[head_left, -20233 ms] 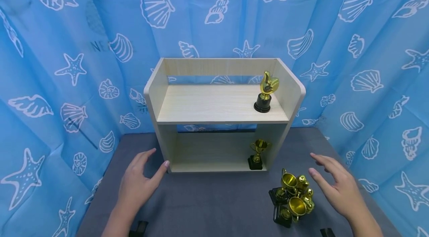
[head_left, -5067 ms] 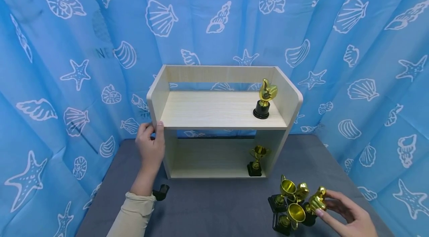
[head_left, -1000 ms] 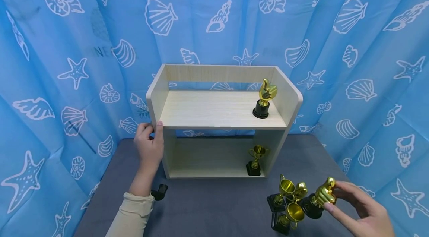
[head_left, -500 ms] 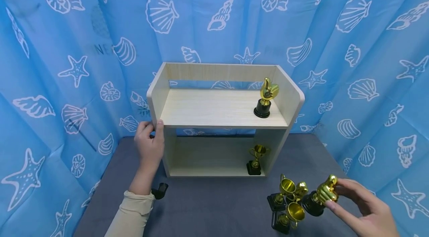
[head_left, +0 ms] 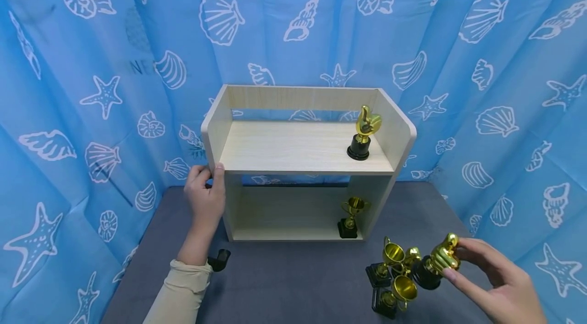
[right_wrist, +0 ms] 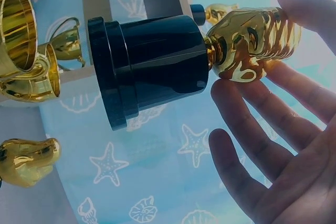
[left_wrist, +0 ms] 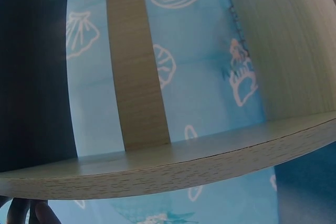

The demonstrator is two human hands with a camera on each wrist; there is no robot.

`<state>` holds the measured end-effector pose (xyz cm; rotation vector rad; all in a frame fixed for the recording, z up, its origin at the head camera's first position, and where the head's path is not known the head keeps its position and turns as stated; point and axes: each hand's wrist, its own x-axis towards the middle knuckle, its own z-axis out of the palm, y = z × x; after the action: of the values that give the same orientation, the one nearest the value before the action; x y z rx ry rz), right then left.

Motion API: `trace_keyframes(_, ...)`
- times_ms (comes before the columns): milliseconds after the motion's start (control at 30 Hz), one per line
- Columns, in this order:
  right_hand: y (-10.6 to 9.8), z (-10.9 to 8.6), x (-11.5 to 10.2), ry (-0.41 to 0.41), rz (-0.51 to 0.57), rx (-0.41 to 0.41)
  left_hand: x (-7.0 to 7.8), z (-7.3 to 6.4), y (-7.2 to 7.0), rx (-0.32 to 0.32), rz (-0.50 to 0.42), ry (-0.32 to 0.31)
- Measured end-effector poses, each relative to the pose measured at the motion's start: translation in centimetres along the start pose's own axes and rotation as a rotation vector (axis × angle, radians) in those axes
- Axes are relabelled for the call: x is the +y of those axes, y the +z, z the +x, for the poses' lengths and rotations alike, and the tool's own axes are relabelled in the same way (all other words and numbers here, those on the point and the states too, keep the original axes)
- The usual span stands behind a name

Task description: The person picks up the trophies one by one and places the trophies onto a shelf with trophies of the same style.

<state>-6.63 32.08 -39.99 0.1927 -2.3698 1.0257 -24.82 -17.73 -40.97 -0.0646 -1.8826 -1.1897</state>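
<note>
My left hand point(head_left: 205, 200) grips the front edge of the left side panel of a pale two-tier wooden shelf point(head_left: 293, 145). Its fingers point(left_wrist: 44, 212) show dimly beside that panel in the left wrist view. At the front right, my right hand point(head_left: 504, 278) pinches the gold thumbs-up top of a trophy point(head_left: 444, 258) between thumb and fingers. That trophy is tilted, its black round base point(right_wrist: 152, 66) pointing left toward the group beside it. That group has two gold cup trophies point(head_left: 393, 253) point(head_left: 404, 289) and a thumbs-up trophy point(head_left: 412, 257), partly hidden.
Another thumbs-up trophy point(head_left: 364, 130) stands at the right of the upper tier. Below it, a cup trophy point(head_left: 352, 214) stands at the right of the lower tier. A grey cloth point(head_left: 284, 283) covers the table. A blue shell-patterned curtain point(head_left: 284, 13) hangs behind and at both sides.
Since the oldest frame, my left hand has taken hold of the shelf side and my right hand has picked a thumbs-up trophy from the group. Over the last second it rose slightly.
</note>
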Motion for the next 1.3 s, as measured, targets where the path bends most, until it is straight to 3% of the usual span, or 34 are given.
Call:
trace_keyframes(233,-0.1,0.8,-0.3,-0.049,-0.005,-0.028,0.0,0.0,0.0,0.0,-0.008,-0.005)
trace_keyframes(1300,0.6,2.1,-1.3,-0.102,0.07,-0.037,0.0,0.0,0.0,0.002,0.005,-0.01)
